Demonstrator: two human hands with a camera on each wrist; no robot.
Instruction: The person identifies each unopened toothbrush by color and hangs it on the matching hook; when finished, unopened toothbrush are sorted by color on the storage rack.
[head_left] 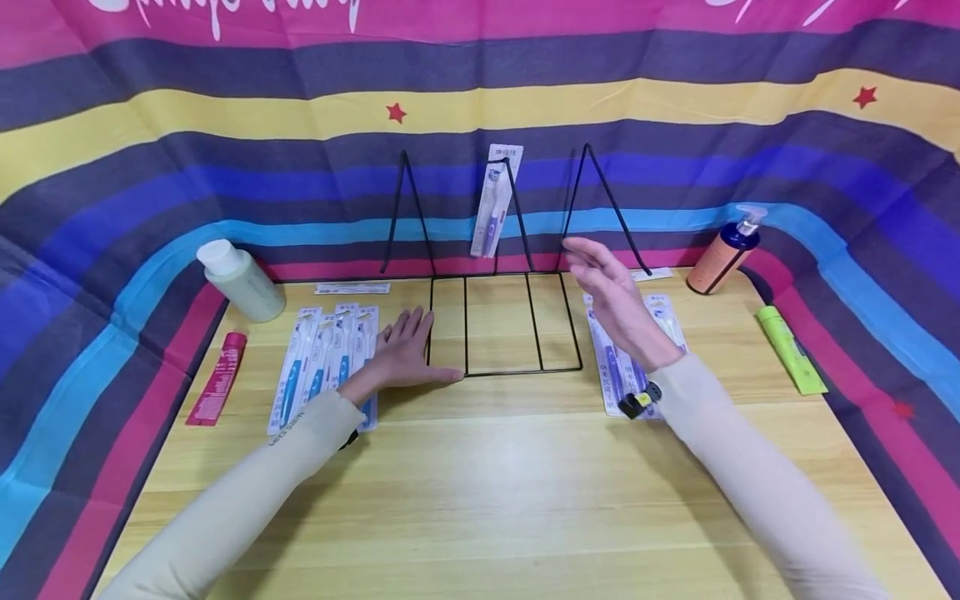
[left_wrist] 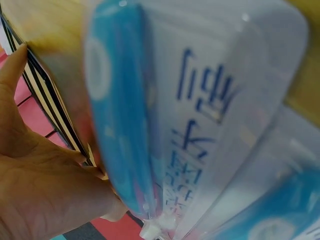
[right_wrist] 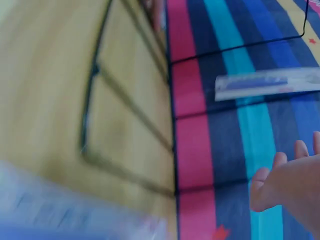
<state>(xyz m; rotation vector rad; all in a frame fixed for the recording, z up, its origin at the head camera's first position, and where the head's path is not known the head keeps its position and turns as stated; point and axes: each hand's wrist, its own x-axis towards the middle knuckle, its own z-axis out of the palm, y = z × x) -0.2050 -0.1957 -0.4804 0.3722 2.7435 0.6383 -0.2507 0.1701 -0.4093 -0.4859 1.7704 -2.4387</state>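
A wire rack (head_left: 466, 325) on a wooden table (head_left: 510, 483) holds one packaged toothbrush (head_left: 493, 200) near-upright mid-back. The left hand (head_left: 405, 354), fingers spread, touches the rack's left side; the right hand (head_left: 611, 292), fingers loosely extended, hovers rightward. Arms partly hide blue packs (head_left: 300, 367) and purple packs (head_left: 609, 358); a pink tube (head_left: 217, 379) lies left.

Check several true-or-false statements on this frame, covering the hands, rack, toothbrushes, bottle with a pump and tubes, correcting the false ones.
1. One toothbrush pack is up at the middle of the rack. True.
2. The right hand grips a toothbrush pack. False: the right hand is empty, fingers extended.
3. Blue toothbrushes lie left of the rack. True.
4. The pump bottle is left of the rack. False: the pump bottle is to its right.
5. The left hand is at the rack's left end. True.
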